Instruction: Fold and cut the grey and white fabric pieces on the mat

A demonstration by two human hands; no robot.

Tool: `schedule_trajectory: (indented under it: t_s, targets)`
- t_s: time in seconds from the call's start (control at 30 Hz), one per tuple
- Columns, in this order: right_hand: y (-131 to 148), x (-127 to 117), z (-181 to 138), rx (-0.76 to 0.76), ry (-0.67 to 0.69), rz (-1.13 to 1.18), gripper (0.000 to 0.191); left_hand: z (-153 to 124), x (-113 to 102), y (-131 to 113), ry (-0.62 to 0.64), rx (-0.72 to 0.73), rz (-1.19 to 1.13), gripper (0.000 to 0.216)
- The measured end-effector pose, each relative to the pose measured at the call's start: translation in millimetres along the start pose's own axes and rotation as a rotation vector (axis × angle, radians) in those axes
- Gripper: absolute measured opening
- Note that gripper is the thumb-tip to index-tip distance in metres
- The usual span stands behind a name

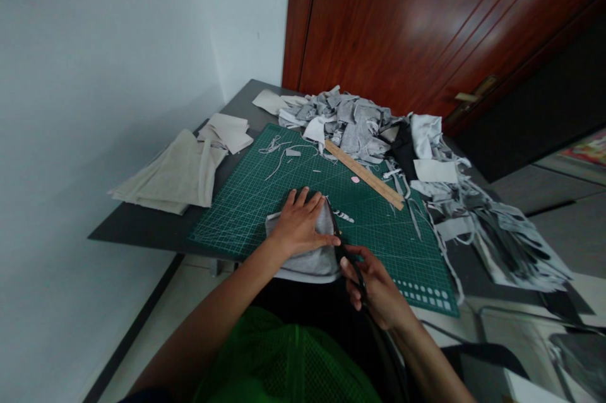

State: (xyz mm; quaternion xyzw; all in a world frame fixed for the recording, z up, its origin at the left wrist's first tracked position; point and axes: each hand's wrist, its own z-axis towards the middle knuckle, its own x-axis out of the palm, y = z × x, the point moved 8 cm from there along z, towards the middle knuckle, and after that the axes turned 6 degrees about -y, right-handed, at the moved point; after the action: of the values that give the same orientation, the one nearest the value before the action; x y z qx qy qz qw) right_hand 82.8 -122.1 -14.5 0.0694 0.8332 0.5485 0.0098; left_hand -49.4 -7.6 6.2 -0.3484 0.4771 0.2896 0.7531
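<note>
Trimming cloth (310, 262) on mat (379, 226).
Pinned flat by open left hand (300, 224) to stop slipping; snipped at right edge with scissors (344, 256) clasped in right hand (375, 289) (blades barely seen).

Flat grey cloth (310, 262) on green mat (255, 201); black scissors (341, 252) at its right edge.

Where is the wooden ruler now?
Head view: the wooden ruler lies diagonally on the far right of the green cutting mat, beside the grey scrap pile, beyond the scissors in the right hand.
</note>
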Motion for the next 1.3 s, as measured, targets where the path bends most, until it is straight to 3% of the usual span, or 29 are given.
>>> schedule_trajectory:
  t_s: [0.23, 0.87, 1.03, 1.1, 1.2, 1.3]
  targets:
    - [0, -2, 3, 0.033, -0.037, 0.012, 0.063, 0, 3, 1, -0.016, 0.014, -0.010, 0.110]
    - [8, 4, 7, -0.045, 0.017, 0.017, 0.056, -1, 2, 1, -0.017, 0.015, 0.009, 0.110]
    - [-1, -20, 5, 0.039, -0.004, 0.047, 0.060, -1, 3, 3, -0.023, 0.002, 0.008, 0.102]
    - [-1, -40, 4, 0.007, -0.090, 0.053, 0.060, 0, 1, 8, -0.032, -0.034, 0.011, 0.098]
    - [5, -73, -4, -0.114, -0.300, 0.029, 0.063, 3, -4, 27, -0.074, -0.191, 0.043, 0.095]
    - [5, -83, -21, -0.166, -0.319, -0.001, 0.062, 3, -12, 44, -0.154, -0.340, 0.091, 0.094]
